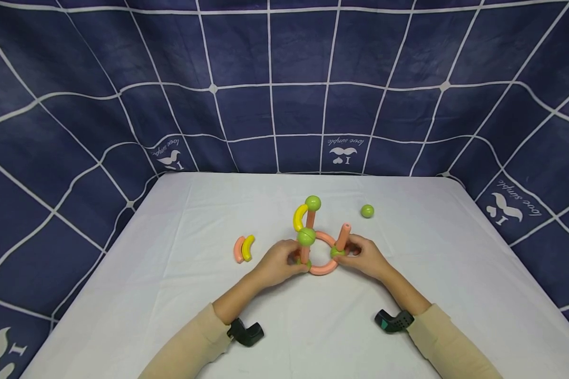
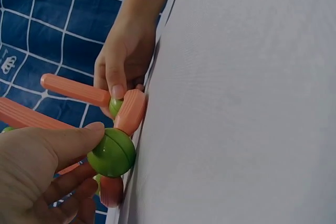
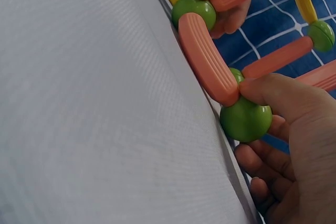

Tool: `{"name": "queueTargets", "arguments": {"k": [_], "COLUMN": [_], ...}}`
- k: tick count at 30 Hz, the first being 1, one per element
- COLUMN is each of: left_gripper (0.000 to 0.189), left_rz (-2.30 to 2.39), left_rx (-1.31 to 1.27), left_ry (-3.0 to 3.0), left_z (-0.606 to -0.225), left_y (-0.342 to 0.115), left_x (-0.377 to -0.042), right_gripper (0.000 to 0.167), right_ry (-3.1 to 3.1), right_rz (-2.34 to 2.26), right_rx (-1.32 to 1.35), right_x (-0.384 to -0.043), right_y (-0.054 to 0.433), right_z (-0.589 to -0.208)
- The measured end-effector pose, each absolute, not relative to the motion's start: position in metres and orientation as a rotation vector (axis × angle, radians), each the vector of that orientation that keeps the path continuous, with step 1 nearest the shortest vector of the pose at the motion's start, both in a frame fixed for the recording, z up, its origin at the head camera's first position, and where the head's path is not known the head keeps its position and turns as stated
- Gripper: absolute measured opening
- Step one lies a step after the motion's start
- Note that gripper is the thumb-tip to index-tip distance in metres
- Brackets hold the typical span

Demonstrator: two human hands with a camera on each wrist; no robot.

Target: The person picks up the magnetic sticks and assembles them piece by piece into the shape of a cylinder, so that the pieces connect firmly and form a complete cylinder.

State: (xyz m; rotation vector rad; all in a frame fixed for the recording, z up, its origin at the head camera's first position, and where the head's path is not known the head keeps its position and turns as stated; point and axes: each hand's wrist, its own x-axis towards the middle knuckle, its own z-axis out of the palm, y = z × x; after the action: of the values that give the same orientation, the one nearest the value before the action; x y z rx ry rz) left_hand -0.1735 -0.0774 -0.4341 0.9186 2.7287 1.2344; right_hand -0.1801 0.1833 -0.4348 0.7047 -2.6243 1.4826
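Note:
Between the hands stands a structure of ball-and-rod toy pieces, its base a ring of curved orange rods [image 1: 323,270] joined by green balls. Straight orange rods rise from it. Two carry green balls [image 1: 306,236] on top, linked by a curved yellow rod [image 1: 300,217]; the straight orange rod [image 1: 343,237] at the right has a bare top end. My left hand [image 1: 281,262] pinches the near-left base ball [image 2: 111,153], thumb on its upper side. With thumb and fingers, my right hand [image 1: 367,258] holds the right base ball [image 3: 245,119]. Fingers partly hide both balls in the head view.
Left of the structure, a loose curved orange rod [image 1: 238,249] and a curved yellow rod [image 1: 248,248] lie side by side. One loose green ball [image 1: 367,211] sits behind the right hand. A white cloth covers the table [image 1: 208,210]; a blue checked curtain [image 1: 298,105] surrounds it.

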Motion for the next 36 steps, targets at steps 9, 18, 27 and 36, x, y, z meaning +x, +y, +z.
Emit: {"name": "queueTargets", "arguments": {"k": [9, 18, 27, 36], "left_gripper": [0.036, 0.030, 0.028, 0.030], "left_rz": [1.261, 1.358, 1.374, 1.373], "left_rx": [0.715, 0.681, 0.671, 0.630], "left_ry": [2.832, 2.850, 2.858, 2.874], "left_z": [-0.439, -0.443, -0.447, -0.451], "left_y": [-0.083, -0.086, -0.088, -0.088], "left_x": [-0.177, -0.179, -0.182, -0.183], "right_gripper": [0.026, 0.030, 0.029, 0.024], "right_ry": [-2.621, -2.612, -2.599, -2.598], "right_rz": [1.510, 1.507, 1.554, 1.572], "right_rx": [0.749, 0.799, 0.821, 0.862], "right_x": [-0.176, -0.185, -0.195, -0.183], "right_y": [0.182, 0.186, 0.193, 0.187], "right_z": [-0.428, -0.445, -0.463, -0.442]}}
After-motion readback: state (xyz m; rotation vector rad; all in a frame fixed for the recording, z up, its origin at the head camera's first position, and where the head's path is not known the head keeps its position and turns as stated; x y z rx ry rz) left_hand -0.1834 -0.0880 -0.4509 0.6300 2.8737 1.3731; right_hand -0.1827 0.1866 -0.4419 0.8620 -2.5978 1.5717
